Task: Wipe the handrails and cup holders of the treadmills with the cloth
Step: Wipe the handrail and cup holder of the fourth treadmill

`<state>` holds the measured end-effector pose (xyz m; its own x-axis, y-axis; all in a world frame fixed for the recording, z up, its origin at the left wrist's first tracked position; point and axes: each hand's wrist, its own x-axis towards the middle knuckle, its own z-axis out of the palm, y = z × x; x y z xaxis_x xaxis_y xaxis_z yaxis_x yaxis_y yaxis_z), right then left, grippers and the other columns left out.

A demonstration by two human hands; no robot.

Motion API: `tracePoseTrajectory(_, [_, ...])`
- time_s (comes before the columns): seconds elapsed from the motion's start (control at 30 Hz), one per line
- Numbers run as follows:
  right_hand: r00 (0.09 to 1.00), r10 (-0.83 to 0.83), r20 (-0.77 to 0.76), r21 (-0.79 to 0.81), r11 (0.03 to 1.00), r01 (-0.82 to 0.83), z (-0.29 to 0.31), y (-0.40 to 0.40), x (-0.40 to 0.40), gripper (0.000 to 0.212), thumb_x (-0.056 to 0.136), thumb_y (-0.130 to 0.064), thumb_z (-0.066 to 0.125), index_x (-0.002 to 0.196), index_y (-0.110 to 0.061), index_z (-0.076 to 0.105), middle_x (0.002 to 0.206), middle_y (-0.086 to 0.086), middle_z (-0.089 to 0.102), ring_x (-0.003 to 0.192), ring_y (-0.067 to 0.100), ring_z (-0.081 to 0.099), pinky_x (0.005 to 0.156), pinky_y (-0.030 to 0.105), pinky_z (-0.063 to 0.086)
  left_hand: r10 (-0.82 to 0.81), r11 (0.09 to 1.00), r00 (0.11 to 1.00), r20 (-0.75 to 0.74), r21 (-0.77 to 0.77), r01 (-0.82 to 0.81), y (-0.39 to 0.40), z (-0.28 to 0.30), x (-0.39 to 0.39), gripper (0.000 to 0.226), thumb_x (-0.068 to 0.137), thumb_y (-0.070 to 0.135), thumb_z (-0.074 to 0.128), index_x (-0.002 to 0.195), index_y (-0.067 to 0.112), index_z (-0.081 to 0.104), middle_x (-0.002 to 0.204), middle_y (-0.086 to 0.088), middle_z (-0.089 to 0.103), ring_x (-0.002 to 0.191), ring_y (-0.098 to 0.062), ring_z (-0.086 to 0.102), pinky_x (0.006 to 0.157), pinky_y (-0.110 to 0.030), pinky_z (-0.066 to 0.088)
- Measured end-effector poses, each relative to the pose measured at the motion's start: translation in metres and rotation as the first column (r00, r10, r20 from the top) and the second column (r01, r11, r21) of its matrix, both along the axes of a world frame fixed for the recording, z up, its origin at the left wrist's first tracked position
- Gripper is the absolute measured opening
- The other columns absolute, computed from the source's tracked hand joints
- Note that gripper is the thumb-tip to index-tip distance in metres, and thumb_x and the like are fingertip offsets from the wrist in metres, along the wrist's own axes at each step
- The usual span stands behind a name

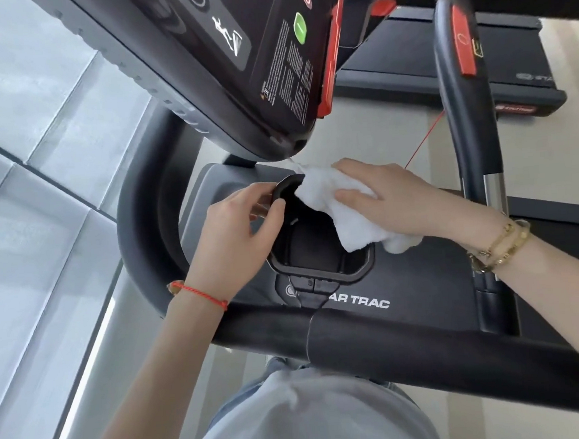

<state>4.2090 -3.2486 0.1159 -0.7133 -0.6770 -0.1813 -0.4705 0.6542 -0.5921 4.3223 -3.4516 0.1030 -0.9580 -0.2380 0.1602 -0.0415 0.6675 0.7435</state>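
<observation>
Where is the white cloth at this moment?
In the head view, the white cloth lies right of centre, under the right hand, on the far right rim of the cup holder, below the console.

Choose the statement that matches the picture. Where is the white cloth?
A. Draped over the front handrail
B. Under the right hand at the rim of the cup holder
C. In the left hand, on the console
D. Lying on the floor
B: the right hand presses the white cloth against the cup holder rim, while the left hand grips the rim's far edge.
</observation>
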Motion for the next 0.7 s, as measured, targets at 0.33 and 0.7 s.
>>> tracePoseTrajectory(0.33, [0.978, 0.133, -0.162, 0.138, 0.984, -0.111, 0.008, -0.025, 0.002, 0.030, 0.100, -0.036, 0.041, 0.129, -0.034, 0.042, 0.111, -0.007, 0.059, 0.086, 0.022, 0.051, 0.071, 0.036, 0.035, -0.034, 0.999, 0.999, -0.009, -0.008, 0.034, 0.002, -0.001, 0.000, 0.020, 0.095, 0.024, 0.057, 0.111, 0.017, 0.068, 0.092, 0.011, 0.070, 0.084, -0.002, 0.064, 0.077, -0.008, 0.048])
tracePoseTrajectory(0.7, [0.993, 0.110, -0.033, 0.109, 0.988, -0.106, 0.008, -0.029, -0.007, 0.014, 0.094, -0.036, 0.052, 0.103, -0.031, 0.043, 0.077, -0.005, 0.053, 0.075, 0.016, 0.050, 0.059, 0.031, 0.033, -0.007, 1.000, 1.000, -0.015, -0.024, 0.007, 0.004, -0.001, -0.001, 0.022, 0.095, 0.023, 0.059, 0.114, 0.016, 0.068, 0.085, 0.023, 0.060, 0.078, 0.017, 0.058, 0.071, 0.004, 0.036])
